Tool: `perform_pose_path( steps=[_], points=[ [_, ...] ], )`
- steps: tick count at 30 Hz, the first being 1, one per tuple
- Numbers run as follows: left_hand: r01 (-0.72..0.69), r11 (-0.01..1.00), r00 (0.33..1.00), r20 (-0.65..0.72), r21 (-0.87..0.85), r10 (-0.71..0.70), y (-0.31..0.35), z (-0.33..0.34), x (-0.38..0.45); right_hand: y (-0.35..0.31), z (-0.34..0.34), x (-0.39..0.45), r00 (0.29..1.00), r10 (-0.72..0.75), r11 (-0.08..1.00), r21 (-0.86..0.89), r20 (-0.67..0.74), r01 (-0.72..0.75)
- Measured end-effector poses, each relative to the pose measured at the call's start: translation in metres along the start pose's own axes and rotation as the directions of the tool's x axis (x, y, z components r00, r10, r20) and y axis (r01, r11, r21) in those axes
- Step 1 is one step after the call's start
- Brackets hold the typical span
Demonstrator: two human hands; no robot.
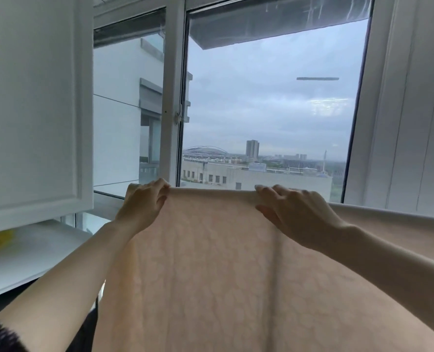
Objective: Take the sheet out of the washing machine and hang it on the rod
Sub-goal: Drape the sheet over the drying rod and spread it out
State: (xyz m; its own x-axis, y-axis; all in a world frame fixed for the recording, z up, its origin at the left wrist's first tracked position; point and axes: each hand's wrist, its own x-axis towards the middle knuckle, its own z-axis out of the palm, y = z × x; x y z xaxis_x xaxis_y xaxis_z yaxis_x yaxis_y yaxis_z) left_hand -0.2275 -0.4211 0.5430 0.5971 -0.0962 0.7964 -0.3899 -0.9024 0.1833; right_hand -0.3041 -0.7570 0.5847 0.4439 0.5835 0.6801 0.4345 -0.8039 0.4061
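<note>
Head view: the sheet (236,262), soft, limp and likely damp-heavy, drapes over a hidden rod, filling the near middle and right. Left hand (142,204) and right hand (294,214) each pinch its top fold, the best hold. Open window (261,110) beyond; cabinet door (33,110) crowds the left.

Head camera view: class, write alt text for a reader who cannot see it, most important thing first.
Two bare hands hold the top fold of a pale peach sheet, the left hand gripping its corner and the right hand pinching the fold. Behind is a large window showing grey sky and distant buildings, with a white cabinet door at left.
</note>
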Motion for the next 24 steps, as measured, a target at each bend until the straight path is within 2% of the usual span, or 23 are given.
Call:
perform_pose_path(
  steps=[4,8,10,13,16,17,20,24],
  points=[
    [0.104,0.994,0.994,0.034,0.037,-0.105,-0.037,0.0,0.0,-0.024,0.02,0.034,0.999,-0.002,0.999,-0.054,0.048,0.005],
    [0.148,0.989,0.989,-0.027,0.018,-0.148,-0.067,0.006,0.007,-0.049,0.04,0.075,0.997,-0.039,0.999,-0.032,0.068,0.042],
    [0.208,0.973,0.978,-0.012,-0.104,-0.21,-0.075,0.008,0.011,-0.065,0.055,0.097,0.996,-0.076,0.997,0.007,0.045,0.076],
    [0.338,0.831,0.941,0.176,-0.443,-0.289,-0.088,0.007,0.016,-0.087,0.082,0.13,0.997,-0.075,0.997,0.037,0.029,0.074],
    [0.491,0.547,0.871,0.368,-0.678,-0.326,-0.113,0.006,0.015,-0.106,0.102,0.16,0.998,-0.017,0.997,0.081,0.055,0.012],
    [0.507,0.492,0.862,0.404,-0.708,-0.306,-0.124,0.008,0.013,-0.111,0.109,0.169,0.997,0.005,0.993,0.115,0.074,-0.013],
    [0.518,0.47,0.854,0.456,-0.715,-0.249,-0.146,0.011,0.011,-0.119,0.123,0.19,0.994,0.048,0.974,0.217,0.095,-0.068],
    [0.514,0.464,0.857,0.453,-0.721,-0.246,-0.17,0.011,0.013,-0.126,0.131,0.199,0.997,0.069,0.979,0.189,0.028,-0.073]
  ],
)
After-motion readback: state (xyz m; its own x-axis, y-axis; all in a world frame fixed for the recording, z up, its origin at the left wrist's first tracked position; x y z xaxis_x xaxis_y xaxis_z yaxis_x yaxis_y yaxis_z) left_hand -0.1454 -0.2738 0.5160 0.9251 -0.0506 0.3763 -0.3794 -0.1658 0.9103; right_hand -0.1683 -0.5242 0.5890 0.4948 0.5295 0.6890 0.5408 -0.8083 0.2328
